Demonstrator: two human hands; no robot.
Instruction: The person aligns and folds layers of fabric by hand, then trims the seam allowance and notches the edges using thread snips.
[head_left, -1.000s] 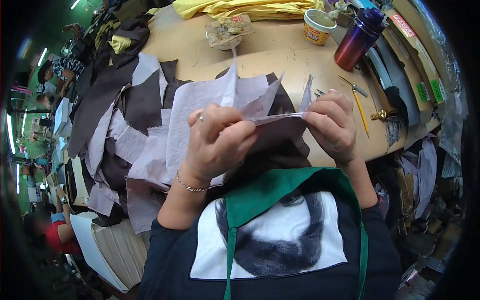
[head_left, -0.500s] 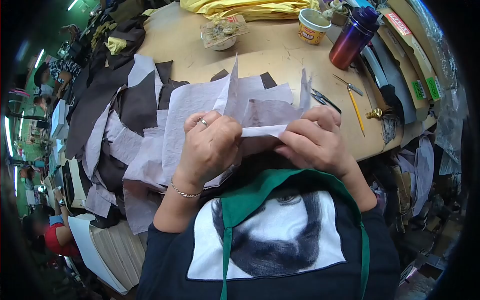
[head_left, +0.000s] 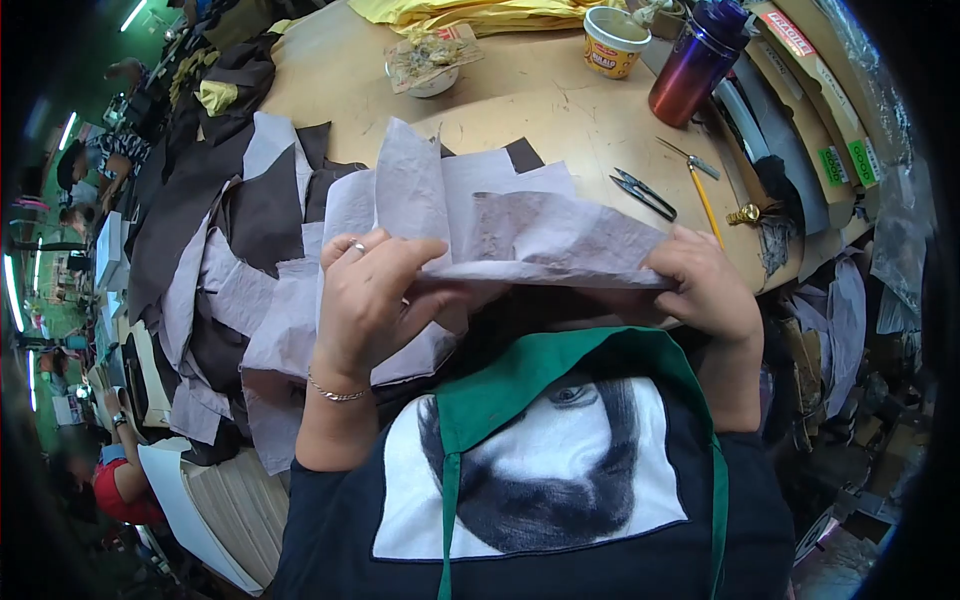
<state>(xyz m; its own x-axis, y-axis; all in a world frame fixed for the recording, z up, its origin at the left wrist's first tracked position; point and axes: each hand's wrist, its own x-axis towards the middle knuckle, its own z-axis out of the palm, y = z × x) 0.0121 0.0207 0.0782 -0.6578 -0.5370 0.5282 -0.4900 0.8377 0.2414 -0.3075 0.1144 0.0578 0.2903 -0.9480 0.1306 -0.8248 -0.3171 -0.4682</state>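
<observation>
A light grey-lilac piece of fabric (head_left: 560, 235) is stretched between my two hands, just above the table's near edge. My left hand (head_left: 375, 295), wearing a ring and a bracelet, pinches one end of its folded edge between thumb and fingers. At the other end, my right hand (head_left: 705, 280) is closed on the same edge; its fingertips are partly hidden. The cloth's upper part flares up and away from me, with a darker patch on it. Beneath and to the left lie more lilac and dark brown fabric pieces (head_left: 265, 200).
Thread snips (head_left: 645, 193), a yellow pencil (head_left: 706, 205), a pointed tool (head_left: 688, 155) and a gold watch (head_left: 744, 215) lie at the right. Farther back stand a tub (head_left: 613, 45), a metallic bottle (head_left: 697, 65) and a covered bowl (head_left: 433, 80). A person in red (head_left: 125, 485) sits far left.
My hands have moved apart, the left one leftward and the right one rightward. The fabric edge between them is now longer and pulled out straighter.
</observation>
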